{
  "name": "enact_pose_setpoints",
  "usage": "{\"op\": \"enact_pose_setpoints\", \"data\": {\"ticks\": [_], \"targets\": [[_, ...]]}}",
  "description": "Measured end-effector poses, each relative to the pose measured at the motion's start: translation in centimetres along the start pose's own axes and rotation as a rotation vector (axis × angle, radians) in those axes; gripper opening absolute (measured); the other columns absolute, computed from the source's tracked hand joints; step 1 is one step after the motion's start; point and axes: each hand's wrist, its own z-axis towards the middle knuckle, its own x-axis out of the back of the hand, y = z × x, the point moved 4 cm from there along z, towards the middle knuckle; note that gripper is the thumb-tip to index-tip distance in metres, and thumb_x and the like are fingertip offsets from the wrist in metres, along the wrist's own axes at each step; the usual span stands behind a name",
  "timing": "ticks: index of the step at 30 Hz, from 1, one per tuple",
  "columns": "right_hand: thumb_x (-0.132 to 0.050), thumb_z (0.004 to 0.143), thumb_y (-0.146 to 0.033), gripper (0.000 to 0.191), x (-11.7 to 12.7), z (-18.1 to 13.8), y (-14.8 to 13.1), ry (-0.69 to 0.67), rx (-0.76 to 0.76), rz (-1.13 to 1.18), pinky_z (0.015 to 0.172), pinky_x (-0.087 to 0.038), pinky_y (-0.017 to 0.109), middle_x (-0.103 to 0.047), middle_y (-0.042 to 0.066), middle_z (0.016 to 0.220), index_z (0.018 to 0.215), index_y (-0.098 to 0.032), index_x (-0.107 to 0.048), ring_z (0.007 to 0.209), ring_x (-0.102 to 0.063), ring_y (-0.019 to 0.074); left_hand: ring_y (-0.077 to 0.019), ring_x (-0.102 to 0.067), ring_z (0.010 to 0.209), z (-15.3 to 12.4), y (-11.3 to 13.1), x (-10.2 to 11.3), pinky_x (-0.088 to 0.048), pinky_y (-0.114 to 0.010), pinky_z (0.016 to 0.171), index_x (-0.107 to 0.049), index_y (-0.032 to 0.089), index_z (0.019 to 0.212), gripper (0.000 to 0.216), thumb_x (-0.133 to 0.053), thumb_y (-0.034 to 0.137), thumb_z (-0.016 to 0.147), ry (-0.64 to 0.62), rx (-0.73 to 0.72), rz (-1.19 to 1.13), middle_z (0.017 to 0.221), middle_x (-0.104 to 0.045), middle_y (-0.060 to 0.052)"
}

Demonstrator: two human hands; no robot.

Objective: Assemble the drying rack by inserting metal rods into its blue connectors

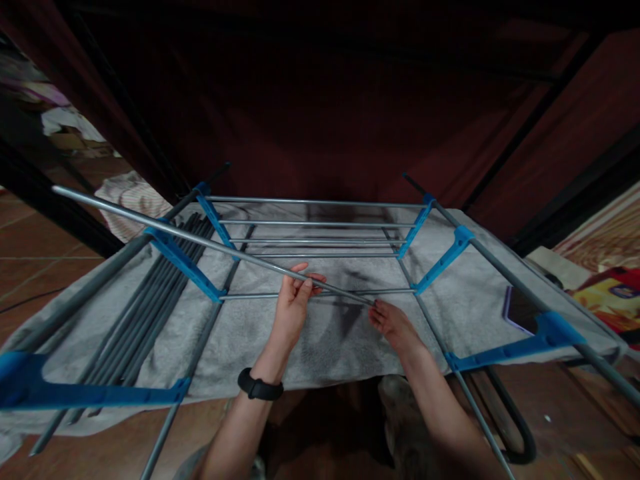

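Observation:
A long grey metal rod [200, 241] runs slantwise from the upper left down to the middle. My left hand [295, 300], with a black band at the wrist, is closed around the rod near its lower end. My right hand [393, 323] pinches the rod's very tip. Below both hands stands a rack frame [310, 200] of grey rods joined by blue plastic connectors [183, 260]. It rests on a grey towel [330, 340].
A bundle of loose grey rods [145, 313] lies on the towel at left. A phone [520, 310] lies on the towel at right. A dark red curtain [320, 120] hangs behind. Crumpled cloth [130, 193] lies on the tiled floor at back left.

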Motion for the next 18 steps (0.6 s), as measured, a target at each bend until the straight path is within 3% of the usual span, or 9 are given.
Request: {"op": "enact_pose_setpoints", "data": {"ticks": [9, 18], "targets": [[-0.067, 0.077, -0.033, 0.015, -3.2, -1.2, 3.1, -0.244, -0.072, -0.163, 0.064, -0.054, 0.029, -0.072, 0.008, 0.084, 0.084, -0.019, -0.065, 0.072, -0.067, 0.0177, -0.0196, -0.067, 0.094, -0.7, -1.5, -0.7, -0.05, -0.036, 0.09, -0.052, 0.021, 0.123, 0.04, -0.067, 0.029, 0.087, -0.07, -0.002, 0.137, 0.096, -0.072, -0.006], [-0.071, 0.075, -0.036, 0.019, -4.9, -2.5, 3.2, -0.392, -0.024, -0.166, 0.074, -0.053, 0.032, -0.074, 0.008, 0.091, 0.087, -0.022, -0.069, 0.08, -0.068, 0.0198, -0.0187, -0.066, 0.089, -0.7, -1.5, -1.1, -0.047, -0.033, 0.089, -0.052, 0.022, 0.126, 0.042, -0.067, 0.027, 0.087, -0.108, -0.024, 0.161, 0.088, -0.067, -0.002]]}}
